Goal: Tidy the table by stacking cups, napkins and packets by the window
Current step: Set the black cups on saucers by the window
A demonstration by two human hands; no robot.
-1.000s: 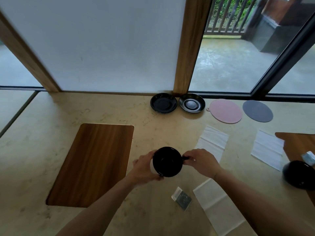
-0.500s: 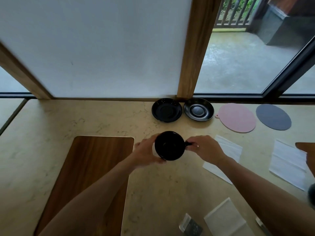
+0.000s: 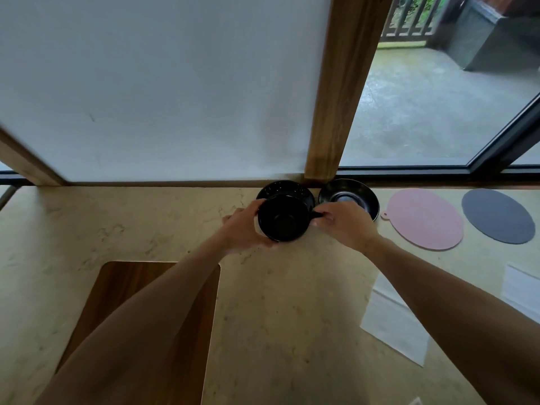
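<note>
I hold a black cup [image 3: 283,219] in both hands above the table, close to the window. My left hand [image 3: 244,229] wraps its left side. My right hand [image 3: 343,225] pinches its handle on the right. The cup overlaps the near edge of a black saucer [image 3: 280,188] by the window post. A second black saucer [image 3: 353,194] lies just to the right, partly behind my right hand. Two white napkins [image 3: 391,325] [image 3: 521,287] lie on the table at the right.
A pink round mat [image 3: 429,220] and a grey round mat [image 3: 498,216] lie by the window at the right. A wooden placemat [image 3: 117,290] lies under my left forearm. The wooden post [image 3: 336,97] and the window sill bound the table's far edge.
Both hands have carried the black cup away from me toward the window, from mid-table to over the left saucer. The packet and the second cup have left the view.
</note>
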